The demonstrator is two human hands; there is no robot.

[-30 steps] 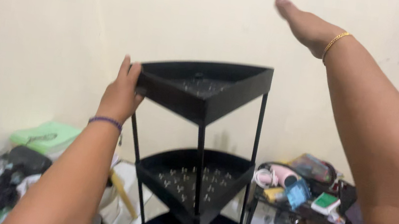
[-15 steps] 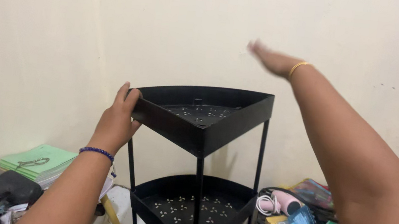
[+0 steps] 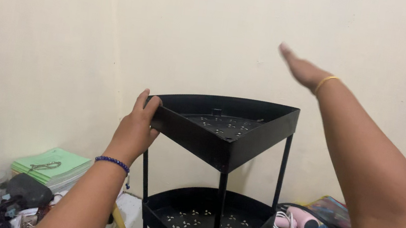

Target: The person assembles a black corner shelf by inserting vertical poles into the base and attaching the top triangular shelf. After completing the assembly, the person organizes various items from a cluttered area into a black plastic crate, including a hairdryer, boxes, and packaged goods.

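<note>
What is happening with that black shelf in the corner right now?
A person grips the left corner of the top tray of a black corner shelf with the left hand. The right hand is raised, open, in front of the wall, touching nothing. Green papers and a pink hair dryer lie beside the shelf.

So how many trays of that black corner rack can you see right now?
2. The top black triangular tray is gripped at its left corner by the left hand; the lower perforated tray sits beneath it. Any further trays would be below the frame.
</note>
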